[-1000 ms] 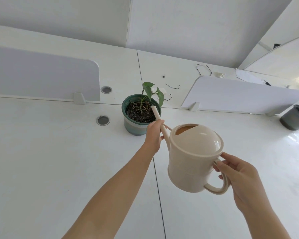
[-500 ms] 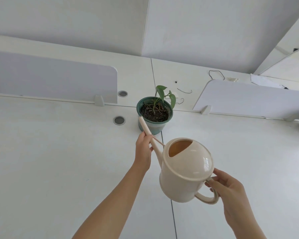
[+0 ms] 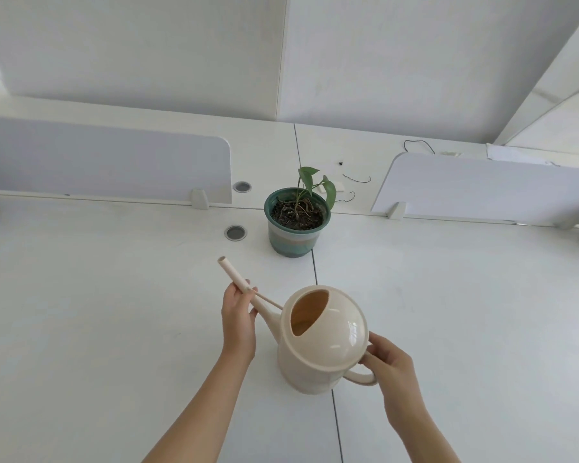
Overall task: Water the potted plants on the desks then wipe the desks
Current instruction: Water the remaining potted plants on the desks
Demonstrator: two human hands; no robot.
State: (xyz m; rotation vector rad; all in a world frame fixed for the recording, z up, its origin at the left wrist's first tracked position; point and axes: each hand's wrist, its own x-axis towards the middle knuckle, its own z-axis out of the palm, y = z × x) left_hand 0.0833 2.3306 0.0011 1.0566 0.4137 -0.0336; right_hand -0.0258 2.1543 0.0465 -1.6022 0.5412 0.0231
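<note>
Watering is in hand, I judge. The right grip (image 3: pixel 391 365) is curling round the handle of the watering can (image 3: pixel 321 342), and the left grip (image 3: pixel 238 319) is pinching its spout (image 3: pixel 234 275). The can is sitting level between the grips over the table (image 3: pixel 114 329). Its long axis is running from right grip through left grip, with the tip pointing beyond and left of the plant pot (image 3: pixel 293 242). The next move is calling for the tip to swing over the soil.

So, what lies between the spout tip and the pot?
Only bare desk, as the head view shows. The spout tip and the pot do not touch; the grommet lies beside that stretch.
</note>
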